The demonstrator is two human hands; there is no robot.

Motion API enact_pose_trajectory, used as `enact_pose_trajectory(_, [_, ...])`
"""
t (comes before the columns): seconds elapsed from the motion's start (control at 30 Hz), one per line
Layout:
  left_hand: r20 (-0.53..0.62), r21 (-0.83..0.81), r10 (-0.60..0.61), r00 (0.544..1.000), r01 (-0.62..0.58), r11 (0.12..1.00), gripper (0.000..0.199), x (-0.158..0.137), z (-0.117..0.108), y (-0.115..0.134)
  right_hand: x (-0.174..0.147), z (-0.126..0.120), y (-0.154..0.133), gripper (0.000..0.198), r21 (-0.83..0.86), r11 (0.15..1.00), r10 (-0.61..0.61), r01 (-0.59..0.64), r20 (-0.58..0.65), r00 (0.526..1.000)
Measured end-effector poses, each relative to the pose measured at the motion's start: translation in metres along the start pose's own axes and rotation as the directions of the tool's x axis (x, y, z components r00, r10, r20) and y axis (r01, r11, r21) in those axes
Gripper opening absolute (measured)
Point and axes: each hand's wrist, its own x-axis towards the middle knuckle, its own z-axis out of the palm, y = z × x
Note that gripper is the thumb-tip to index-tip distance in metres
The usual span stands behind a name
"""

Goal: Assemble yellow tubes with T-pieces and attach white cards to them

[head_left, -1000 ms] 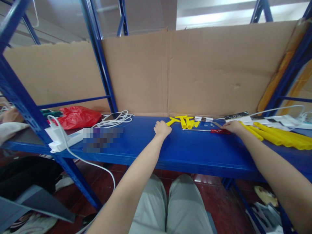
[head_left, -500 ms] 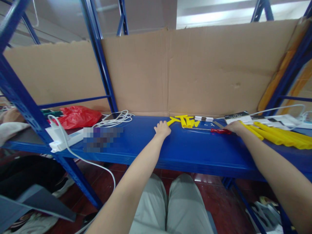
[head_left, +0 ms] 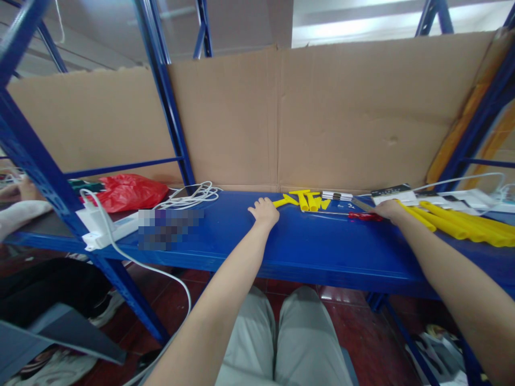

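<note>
My left hand [head_left: 265,210] is over the blue shelf with its back up. The stem of a yellow T-shaped piece [head_left: 288,199] runs into its thumb side, where the fingers seem to grip it. A few more yellow pieces [head_left: 309,201] lie just right of it. My right hand [head_left: 388,209] is closed, its fingertips at the end of a flat grey metal strip [head_left: 361,205]. A screwdriver with a red handle [head_left: 362,216] lies in front of these fingers, shaft pointing left. Several long yellow tubes [head_left: 462,222] lie beside my right wrist.
A white stack with black bands [head_left: 337,196] lies by the cardboard wall [head_left: 341,118]. A black-and-white card [head_left: 390,193] and papers lie at right. At left are a coiled white cable [head_left: 197,195], a red plastic bag [head_left: 131,193], a power strip [head_left: 120,228] and another person's arm [head_left: 20,212].
My left hand has shifted slightly left, its fingers a little more extended. The yellow T-shaped piece has turned slightly. The grey strip's angle has changed a little; the screwdriver has stayed still.
</note>
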Motion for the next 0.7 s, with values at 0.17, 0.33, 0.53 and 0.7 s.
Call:
enact_pose_trajectory(0.17, [-0.032, 0.094, -0.034, 0.999, 0.037, 0.995, 0.046, 0.000, 0.001, 0.000, -0.001, -0.003, -0.002, 0.024, 0.076, 0.986, 0.143, -0.147, 0.059, 0.988])
enact_pose_trajectory(0.33, [-0.037, 0.189, -0.045, 0.998, 0.051, 0.981, 0.051, -0.002, -0.003, 0.000, -0.014, -0.015, -0.007, 0.015, 0.232, 0.955, 0.192, -0.185, -0.006, 0.981])
enact_pose_trajectory(0.53, [-0.020, 0.285, -0.034, 0.999, 0.039, 0.958, 0.054, -0.003, -0.006, 0.001, -0.030, -0.028, -0.019, 0.013, 0.382, 0.894, 0.264, -0.233, -0.029, 0.964])
enact_pose_trajectory(0.7, [-0.012, 0.293, -0.046, 0.999, 0.047, 0.955, 0.055, -0.002, -0.007, -0.001, -0.033, -0.030, -0.022, 0.018, 0.413, 0.877, 0.274, -0.245, -0.011, 0.962])
